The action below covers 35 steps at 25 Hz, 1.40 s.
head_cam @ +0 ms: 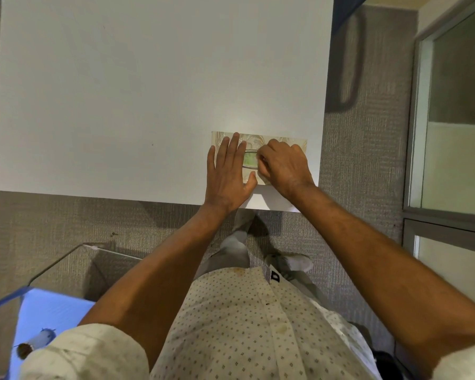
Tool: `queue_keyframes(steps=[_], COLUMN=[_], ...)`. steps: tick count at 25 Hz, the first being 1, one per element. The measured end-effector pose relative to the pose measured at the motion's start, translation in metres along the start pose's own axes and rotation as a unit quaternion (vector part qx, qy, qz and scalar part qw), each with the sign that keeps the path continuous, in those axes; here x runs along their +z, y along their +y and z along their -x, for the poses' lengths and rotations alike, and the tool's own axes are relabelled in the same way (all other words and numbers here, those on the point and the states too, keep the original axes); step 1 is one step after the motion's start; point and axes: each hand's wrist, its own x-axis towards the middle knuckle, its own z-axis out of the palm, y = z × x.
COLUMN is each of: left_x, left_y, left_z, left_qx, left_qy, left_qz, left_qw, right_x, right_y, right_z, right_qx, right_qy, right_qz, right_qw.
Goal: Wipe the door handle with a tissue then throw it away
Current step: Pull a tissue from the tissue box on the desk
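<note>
Both hands — left hand [226, 174], right hand [283, 165] — on tissue box [299, 142].

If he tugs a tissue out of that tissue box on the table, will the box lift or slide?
Probably it would without bracing: the tissue box looks like light cardboard on a smooth white table. His left hand lies flat on its top, likely pinning it, while the right hand pinches at the opening.
</note>
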Motion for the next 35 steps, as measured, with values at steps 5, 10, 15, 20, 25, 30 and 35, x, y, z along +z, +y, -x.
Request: queue_keyframes(steps=[5,10,15,20,25,30,35], left_x=[-0.001,-0.005,-0.017,-0.044,-0.079,-0.083,-0.075], left_y=[-0.001,0.003,0.011,0.059,0.160,0.254,0.389], left_z=[0.001,0.002,-0.001,-0.010,-0.014,-0.002,0.026], left_qx=[0.005,-0.001,-0.037,-0.153,-0.141,0.035,0.039], left_qy=[-0.001,-0.015,-0.041,-0.002,-0.143,-0.157,-0.259], left_qz=[0.005,0.009,0.092,0.296,0.487,0.528,0.583], left_qw=[1.000,1.000,0.994,0.943,0.850,0.834,0.769], right_x=[-0.002,-0.020,-0.040,-0.073,-0.095,-0.113,-0.136], right_y=[0.000,-0.002,0.001,0.016,0.046,0.103,0.176], right_z=[0.018,0.026,0.035,0.053,0.093,0.174,0.285], right_qx=[0.035,0.075,0.132,0.206,0.243,0.272,0.317], right_qy=[0.040,0.078,0.144,0.199,0.237,0.315,0.390], right_qz=[-0.207,-0.365,-0.432,-0.536,-0.574,-0.569,-0.548], right_qw=[0.977,0.925,0.881,0.794,0.745,0.709,0.669])
